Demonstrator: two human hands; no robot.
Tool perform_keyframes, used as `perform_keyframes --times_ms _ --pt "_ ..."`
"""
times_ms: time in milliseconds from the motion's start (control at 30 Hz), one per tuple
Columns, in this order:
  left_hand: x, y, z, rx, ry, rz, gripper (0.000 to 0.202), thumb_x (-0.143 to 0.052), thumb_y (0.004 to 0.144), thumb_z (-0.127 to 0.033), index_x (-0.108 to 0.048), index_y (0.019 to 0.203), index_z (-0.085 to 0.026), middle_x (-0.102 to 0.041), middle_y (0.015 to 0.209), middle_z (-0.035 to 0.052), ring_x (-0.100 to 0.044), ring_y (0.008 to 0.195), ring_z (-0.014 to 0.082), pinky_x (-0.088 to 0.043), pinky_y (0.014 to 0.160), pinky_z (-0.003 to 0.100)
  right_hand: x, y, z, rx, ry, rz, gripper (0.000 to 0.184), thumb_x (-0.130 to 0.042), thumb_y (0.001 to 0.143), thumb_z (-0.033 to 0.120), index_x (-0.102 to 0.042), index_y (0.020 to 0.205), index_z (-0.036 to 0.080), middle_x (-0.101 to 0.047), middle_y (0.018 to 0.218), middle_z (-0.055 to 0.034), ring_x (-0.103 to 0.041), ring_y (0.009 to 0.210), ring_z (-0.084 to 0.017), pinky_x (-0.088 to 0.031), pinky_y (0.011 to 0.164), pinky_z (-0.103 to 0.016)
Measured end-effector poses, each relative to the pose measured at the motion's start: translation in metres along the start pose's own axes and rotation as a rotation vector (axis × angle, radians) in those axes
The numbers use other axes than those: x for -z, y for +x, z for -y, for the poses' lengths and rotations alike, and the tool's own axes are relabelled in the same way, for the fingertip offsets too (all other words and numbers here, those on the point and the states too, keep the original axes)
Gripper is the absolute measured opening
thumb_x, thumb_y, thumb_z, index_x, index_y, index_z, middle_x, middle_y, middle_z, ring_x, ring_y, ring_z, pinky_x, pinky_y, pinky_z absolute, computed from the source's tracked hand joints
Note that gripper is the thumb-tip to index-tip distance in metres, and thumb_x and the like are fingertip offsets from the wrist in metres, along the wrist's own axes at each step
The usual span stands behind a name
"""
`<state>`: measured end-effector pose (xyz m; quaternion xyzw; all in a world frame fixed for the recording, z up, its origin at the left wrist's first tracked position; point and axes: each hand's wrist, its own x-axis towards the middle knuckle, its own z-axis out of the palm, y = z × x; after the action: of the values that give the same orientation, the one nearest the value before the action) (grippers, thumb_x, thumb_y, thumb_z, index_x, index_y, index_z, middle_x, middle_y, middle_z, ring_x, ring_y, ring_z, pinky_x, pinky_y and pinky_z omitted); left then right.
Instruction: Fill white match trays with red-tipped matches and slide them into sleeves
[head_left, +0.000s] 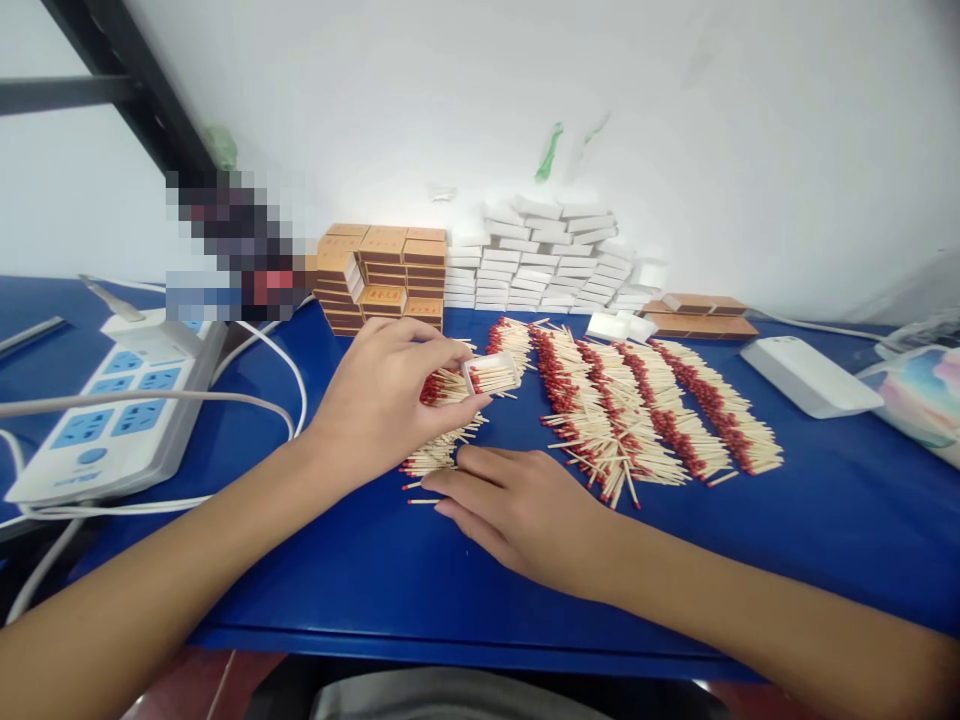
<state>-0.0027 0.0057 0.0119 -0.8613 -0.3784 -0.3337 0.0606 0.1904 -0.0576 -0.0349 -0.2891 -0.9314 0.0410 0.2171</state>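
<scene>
My left hand (397,395) pinches a small white matchbox tray (512,372) between thumb and fingers, tilted above the table. Inside the tray lie several red-headed matches (491,380). Below and behind that hand is a loose heap of matches (442,452), partly covered by both hands. At the near edge of this heap, my right hand (517,510) has its fingers bent and close together, with the fingertips down at the matches. Whatever those fingertips may hold is hidden. Beside the hands, rows of matches (637,420) spread to the right, their red heads lined up in bands.
Brown matchboxes (382,245) are stacked at the back, next to piled white trays (517,262). More brown boxes (705,325) lie farther right, near a white device (810,375). A power strip (120,410) with loose cables occupies the left of the blue table (360,590).
</scene>
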Motion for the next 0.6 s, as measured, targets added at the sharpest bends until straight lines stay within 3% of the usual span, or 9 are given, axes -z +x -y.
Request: perform_keyframes --times_ms 333,600 --pt "-0.0018 -0.0003 0.0015 0.008 -0.013 0.01 0.03 -0.085 0.083 -0.039 -0.077 0.104 -0.019 -0.078 0.106 0.0091 -0.072 0.101 0.0282 -0.051 0.094 0.044 -0.0005 0.0029 -0.0022 -0.116 0.159 0.039 0.014 -0.063 0.102 0.027 -0.069 0.093 0.019 -0.069 0.087 0.0008 -0.064 0.074 -0.013 -0.04 0.064 -0.027" --pt "-0.0031 -0.0009 0.0029 -0.007 -0.027 0.048 0.029 -0.083 0.084 -0.037 -0.076 0.104 -0.018 -0.078 0.104 0.0086 -0.073 0.103 0.0285 -0.05 0.096 0.046 0.0008 -0.002 -0.0026 -0.119 0.071 0.109 0.014 -0.063 0.103 0.031 -0.066 0.095 0.02 -0.068 0.089 0.0013 -0.064 0.071 -0.014 -0.034 0.056 -0.03"
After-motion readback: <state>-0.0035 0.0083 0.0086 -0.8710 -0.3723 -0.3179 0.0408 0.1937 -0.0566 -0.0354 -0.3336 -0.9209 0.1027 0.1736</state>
